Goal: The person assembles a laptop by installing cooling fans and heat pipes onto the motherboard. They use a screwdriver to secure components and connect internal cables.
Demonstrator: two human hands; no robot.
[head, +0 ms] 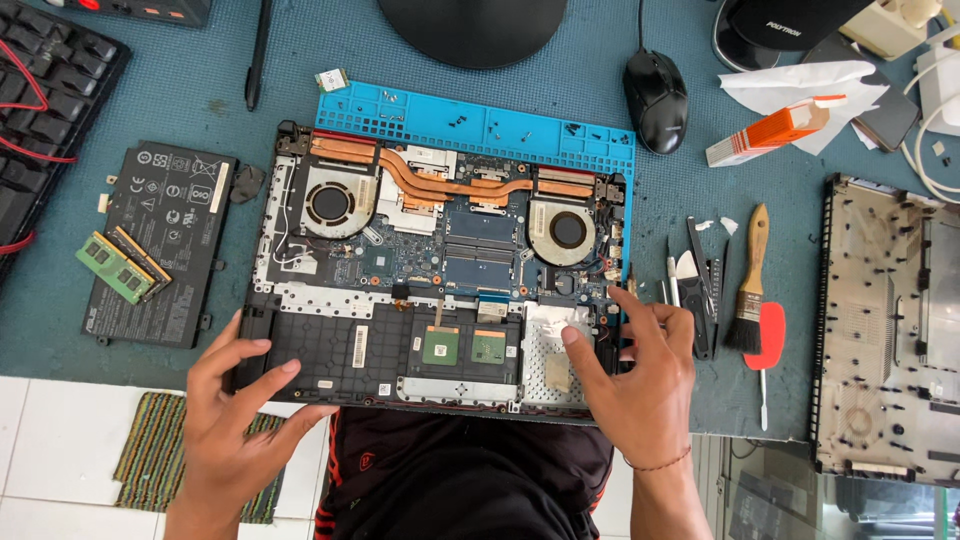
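Far left: battery (160,245) lies flat on the mat, two green memory sticks (122,266) resting on it, well apart from the laptop.

Left hand (240,400): fingers spread, grasping nothing, palm-down on the front-left corner of the opened laptop (320,345); thumb at the front edge.

Laptop: base-up, cover off, long axis running left-right across the body, fans (330,203) toward the far side, empty bay area toward the person. Sits centred btwn both hands, partly on a blue tray (470,120).

Right hand (635,380): also unclenched, holds nothing. Fingertips rest on the silver drive bay (550,345) at the front-right; index finger reaches toward the right edge, approx. at the hinge-side cable, contact unclear.

Right of hand: tweezers (700,280), brush (750,285), just beside. Detached bottom cover (885,330) far right
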